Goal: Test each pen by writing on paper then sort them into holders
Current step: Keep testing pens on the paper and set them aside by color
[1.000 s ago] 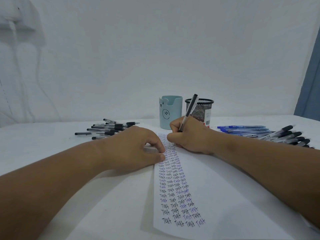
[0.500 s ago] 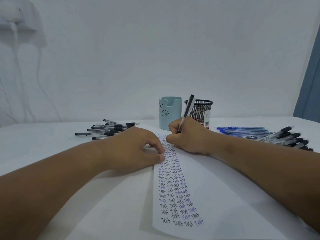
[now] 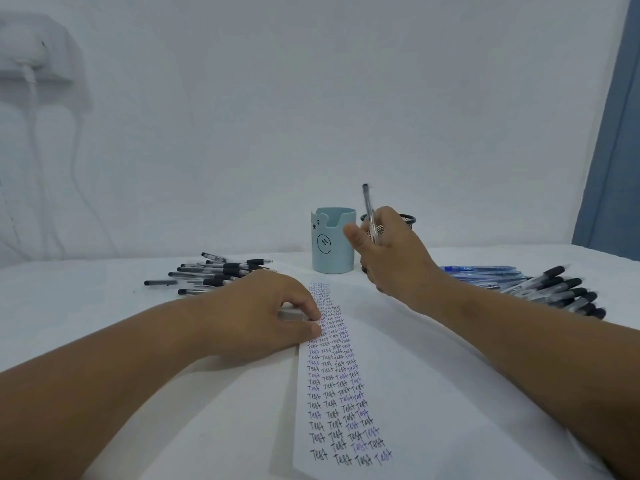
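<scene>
The right hand (image 3: 391, 258) is up off the paper (image 3: 398, 382), pinching a pen (image 3: 369, 211) nearly upright in front of the two holders at the desk's far edge — the blue cup (image 3: 332, 242) and the black mesh cup (image 3: 407, 221) partly hidden behind it. The left hand (image 3: 263, 313) rests with curled fingers on the sheet's left edge, holding nothing. Best to carry the pen over the right rim and lower it straight — a slanted drop could tip a cup. I cannot tell what either holder contains.
</scene>
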Motion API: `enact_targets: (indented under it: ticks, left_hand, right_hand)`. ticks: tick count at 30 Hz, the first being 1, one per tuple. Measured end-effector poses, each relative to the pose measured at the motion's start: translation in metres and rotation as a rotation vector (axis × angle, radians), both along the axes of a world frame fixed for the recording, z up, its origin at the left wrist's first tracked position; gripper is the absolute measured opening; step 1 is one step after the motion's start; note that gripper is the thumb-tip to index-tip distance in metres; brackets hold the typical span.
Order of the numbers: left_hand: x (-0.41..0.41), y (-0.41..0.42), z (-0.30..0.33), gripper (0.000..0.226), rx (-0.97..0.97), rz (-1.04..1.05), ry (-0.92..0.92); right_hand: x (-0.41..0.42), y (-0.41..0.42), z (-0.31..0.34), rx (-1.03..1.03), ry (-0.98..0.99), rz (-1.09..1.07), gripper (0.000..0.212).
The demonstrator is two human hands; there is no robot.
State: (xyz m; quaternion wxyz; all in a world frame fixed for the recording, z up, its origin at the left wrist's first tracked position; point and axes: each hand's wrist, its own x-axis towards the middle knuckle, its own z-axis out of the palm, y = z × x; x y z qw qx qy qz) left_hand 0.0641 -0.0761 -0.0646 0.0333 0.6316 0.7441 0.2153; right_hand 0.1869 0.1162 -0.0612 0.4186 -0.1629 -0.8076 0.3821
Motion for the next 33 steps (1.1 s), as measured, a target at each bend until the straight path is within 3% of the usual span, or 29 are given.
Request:
enact_targets:
  ticks: [4,6,8,14,18,22,27,30,33]
  left_hand:
    - [0.002,-0.001,0.001,0.02,-0.009,0.01,-0.009]
    - [0.003,-0.001,0.002,0.02,-0.012,0.012,0.0]
    - [0.004,-0.001,0.001,0.02,-0.007,0.016,0.008]
    - [0.007,0.001,0.0,0.021,0.009,0.028,0.029]
    - [0.015,0.003,-0.005,0.047,0.08,0.06,0.024]
    - [0.026,0.003,-0.008,0.056,0.061,0.069,-0.029]
    - [0.034,0.003,-0.009,0.072,-0.023,0.092,0.135]
    - [0.035,0.004,-0.008,0.072,-0.012,0.097,0.11]
    - [0.036,0.006,-0.008,0.07,-0.019,0.094,0.108]
  right_hand:
    - [0.012,-0.004,-0.001,0.26,-0.139,-0.031,0.022]
    - [0.016,-0.008,-0.001,0.464,-0.221,-0.088,0.032]
    - [0.014,-0.008,-0.002,0.529,-0.243,-0.088,0.036]
    - [0.011,-0.004,-0.006,0.438,-0.247,-0.013,0.031]
    - [0.019,-0.004,0.008,0.334,-0.306,0.021,0.019]
    - [0.042,0.005,0.037,0.299,-0.393,-0.011,0.008]
    - [0.104,0.033,0.055,0.385,-0.491,-0.135,0.024]
    - [0.146,0.053,0.051,0.376,-0.551,-0.254,0.02]
    - [0.174,0.068,0.044,0.324,-0.562,-0.337,0.029]
